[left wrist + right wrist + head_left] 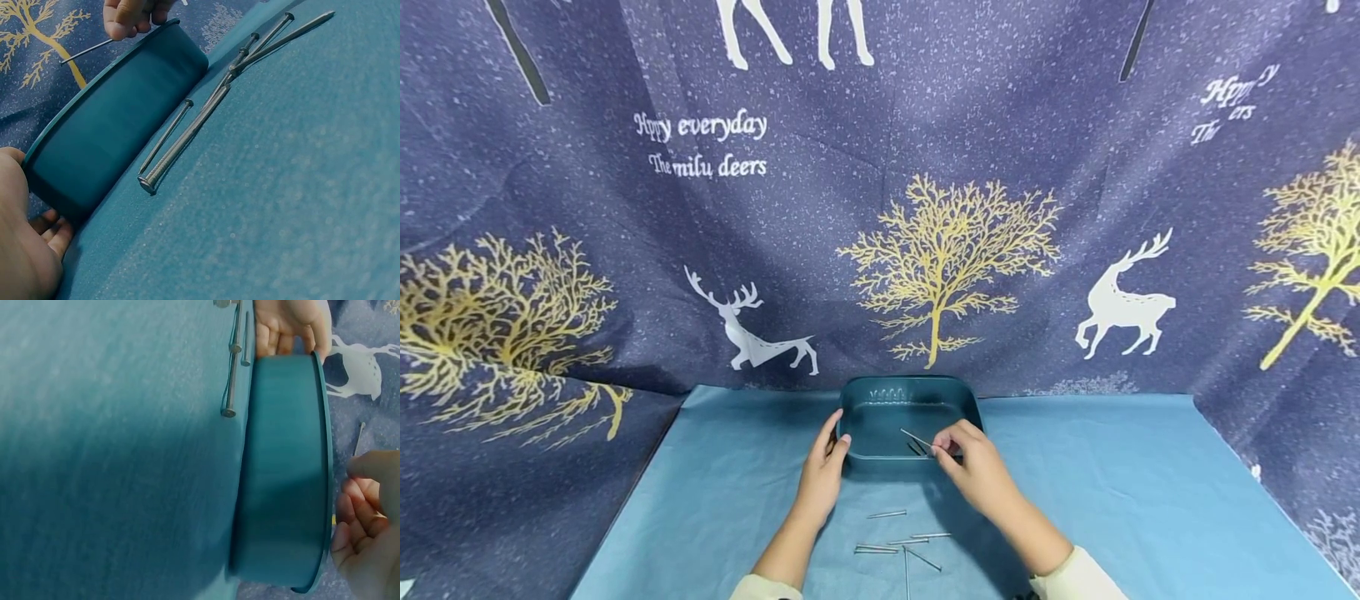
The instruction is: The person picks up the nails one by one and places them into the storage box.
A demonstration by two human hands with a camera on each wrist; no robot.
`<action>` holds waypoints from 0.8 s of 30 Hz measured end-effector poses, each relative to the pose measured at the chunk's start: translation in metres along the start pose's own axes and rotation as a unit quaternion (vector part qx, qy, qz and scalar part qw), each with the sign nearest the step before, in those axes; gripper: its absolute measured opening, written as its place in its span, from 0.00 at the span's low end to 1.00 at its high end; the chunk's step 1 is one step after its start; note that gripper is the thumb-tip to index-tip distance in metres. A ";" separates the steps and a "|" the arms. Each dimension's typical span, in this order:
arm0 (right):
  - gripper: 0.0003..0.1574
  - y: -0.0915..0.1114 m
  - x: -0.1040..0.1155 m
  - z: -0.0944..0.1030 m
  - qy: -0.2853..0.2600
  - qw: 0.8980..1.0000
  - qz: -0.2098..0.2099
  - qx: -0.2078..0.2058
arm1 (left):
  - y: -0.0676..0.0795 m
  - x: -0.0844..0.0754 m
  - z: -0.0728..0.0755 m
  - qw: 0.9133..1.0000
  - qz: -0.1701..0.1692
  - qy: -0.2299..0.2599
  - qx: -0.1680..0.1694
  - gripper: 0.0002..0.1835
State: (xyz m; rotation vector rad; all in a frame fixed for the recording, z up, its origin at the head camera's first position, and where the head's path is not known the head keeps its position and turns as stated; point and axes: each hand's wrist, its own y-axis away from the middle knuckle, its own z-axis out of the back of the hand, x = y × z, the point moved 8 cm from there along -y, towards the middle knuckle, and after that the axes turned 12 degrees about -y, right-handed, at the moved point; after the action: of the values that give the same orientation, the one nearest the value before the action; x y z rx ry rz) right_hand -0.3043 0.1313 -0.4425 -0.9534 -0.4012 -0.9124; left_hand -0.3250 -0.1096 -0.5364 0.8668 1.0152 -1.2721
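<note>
A dark teal rectangular tray (880, 467) stands toward the back of the table. My left hand (823, 471) grips its left end, thumb at the rim and fingers along the outer wall. Above the tray's front right part, my right hand (972, 461) pinches a thin metal nail (916, 437) between thumb and fingertips, its free end pointing left over the tray. Below it, a few dark nails (915, 448) lie inside. Several loose nails (876, 549) are scattered on the cloth in front; the left wrist view shows their heads and shafts (187, 144) close by.
A light blue cloth (1112, 500) covers the table. Right behind the tray hangs a dark blue curtain (820, 250) printed with white deer and golden trees. Pale sleeves (1078, 575) show at the near edge.
</note>
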 end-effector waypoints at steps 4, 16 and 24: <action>0.07 -0.001 -0.006 0.001 -0.005 1.000 -0.029 -0.002 | -0.001 0.001 0.000 1.000 0.004 0.000 0.002 0.27; 0.04 -0.004 -0.018 0.008 0.014 0.999 -0.034 -0.019 | 0.000 0.000 0.001 1.000 -0.004 -0.001 0.000 0.28; 0.06 -0.004 -0.017 0.010 0.011 0.999 -0.032 -0.028 | -0.001 0.000 0.000 1.000 0.002 0.001 0.002 0.28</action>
State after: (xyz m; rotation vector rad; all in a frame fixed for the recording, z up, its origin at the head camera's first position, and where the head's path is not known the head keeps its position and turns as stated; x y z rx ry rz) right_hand -0.3163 0.1473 -0.4461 -0.9858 -0.3904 -0.9966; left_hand -0.3258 -0.1099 -0.5364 0.8736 1.0126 -1.2700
